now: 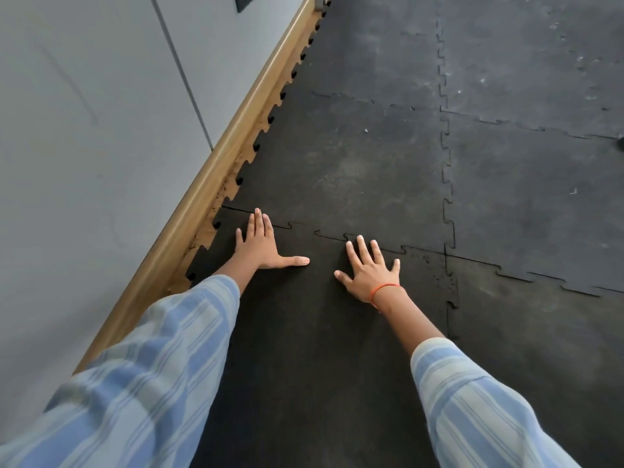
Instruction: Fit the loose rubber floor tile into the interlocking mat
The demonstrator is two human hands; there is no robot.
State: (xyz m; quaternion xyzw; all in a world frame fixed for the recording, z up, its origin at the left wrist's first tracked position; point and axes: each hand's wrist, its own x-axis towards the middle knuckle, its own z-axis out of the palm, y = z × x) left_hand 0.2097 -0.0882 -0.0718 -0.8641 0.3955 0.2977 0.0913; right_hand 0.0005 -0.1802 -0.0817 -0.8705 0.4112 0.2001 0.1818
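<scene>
The loose black rubber tile [317,332] lies flat in the near row of the interlocking mat [354,163], its toothed far edge meeting the tile beyond it. My left hand [261,246] rests palm down on the tile near its far left corner, fingers spread, fingertips at the seam. My right hand [369,270], with an orange thread at the wrist, presses flat on the tile close to the same seam, further right. Neither hand holds anything. The tile's near part is hidden by my striped sleeves.
A wooden skirting board [216,170] and a grey wall [84,146] run along the left, with a strip of bare floor showing between the mat's teeth and the board. Dusty grey mat tiles [526,197] stretch to the right and ahead.
</scene>
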